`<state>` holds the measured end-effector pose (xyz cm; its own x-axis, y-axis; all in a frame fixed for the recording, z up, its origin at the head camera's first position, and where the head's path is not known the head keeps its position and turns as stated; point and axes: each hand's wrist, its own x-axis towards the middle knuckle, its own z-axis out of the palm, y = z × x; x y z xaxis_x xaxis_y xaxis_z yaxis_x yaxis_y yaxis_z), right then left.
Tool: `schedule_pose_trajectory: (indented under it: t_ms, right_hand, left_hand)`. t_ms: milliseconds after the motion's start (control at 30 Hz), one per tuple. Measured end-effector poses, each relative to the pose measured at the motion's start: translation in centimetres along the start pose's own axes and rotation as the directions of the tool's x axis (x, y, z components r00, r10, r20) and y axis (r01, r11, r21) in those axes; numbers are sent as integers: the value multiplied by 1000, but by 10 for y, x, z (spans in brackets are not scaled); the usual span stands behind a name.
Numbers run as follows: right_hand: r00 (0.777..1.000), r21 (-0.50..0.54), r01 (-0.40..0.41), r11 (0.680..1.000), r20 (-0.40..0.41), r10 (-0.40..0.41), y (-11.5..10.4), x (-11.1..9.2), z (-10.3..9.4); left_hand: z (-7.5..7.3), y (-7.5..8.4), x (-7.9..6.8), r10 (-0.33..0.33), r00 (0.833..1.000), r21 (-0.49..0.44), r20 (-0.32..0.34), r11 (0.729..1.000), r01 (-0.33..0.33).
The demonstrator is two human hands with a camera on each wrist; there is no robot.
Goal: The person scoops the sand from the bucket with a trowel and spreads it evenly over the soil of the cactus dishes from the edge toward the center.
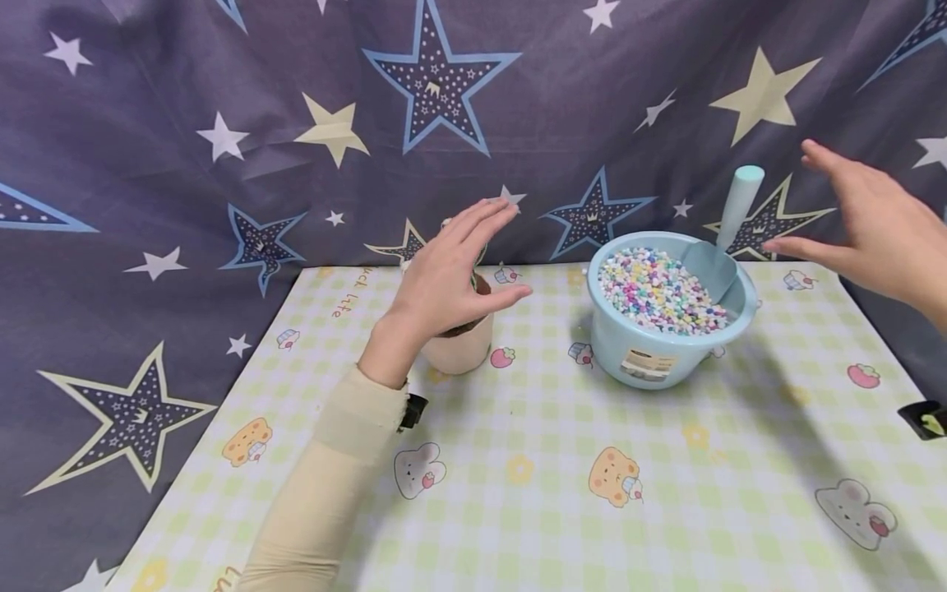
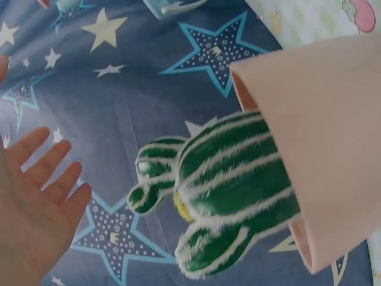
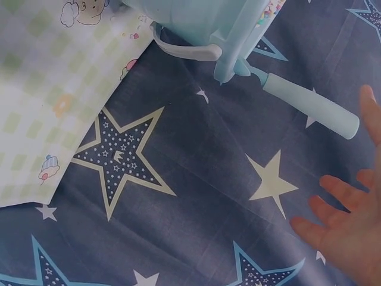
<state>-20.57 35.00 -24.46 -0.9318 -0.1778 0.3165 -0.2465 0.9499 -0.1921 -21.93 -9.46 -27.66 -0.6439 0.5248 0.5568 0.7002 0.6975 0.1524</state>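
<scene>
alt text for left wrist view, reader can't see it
A green cactus with fuzzy white ridges in a pale pink pot, shown sideways. At left, the left hand, fingers extended, appears apart from it, against dark star-patterned fabric.

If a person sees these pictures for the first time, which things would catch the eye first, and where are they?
Probably the blue bucket of coloured bits, on the table right of centre, with a scoop standing in it. Next, the green cactus in its pot, partly behind the left hand in the head view. Behind everything hangs a dark, starry cloth.
</scene>
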Motion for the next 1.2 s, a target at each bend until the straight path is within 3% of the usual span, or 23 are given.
schedule_pose_trajectory:
  t_ms: [333,533,967,1200]
  right_hand:
    - [999,45,34,998,-10,-34,-3,1,-2]
    - [999,56,37,998,-8,-37,-4,2,-3]
    - [999,80,7,997,34,-10,-5,5,2]
    - [999,72,2,997,32,-4,-7,7,4]
  left_hand:
    - [14,13,5,-17,1000,-47,17,999,18]
    - [29,21,7,-31,998,-62,61,997,35]
    - [62,43,11,-91,977,-69,190,992,106]
    - [81,51,12,-119,971,-110,206,983,144]
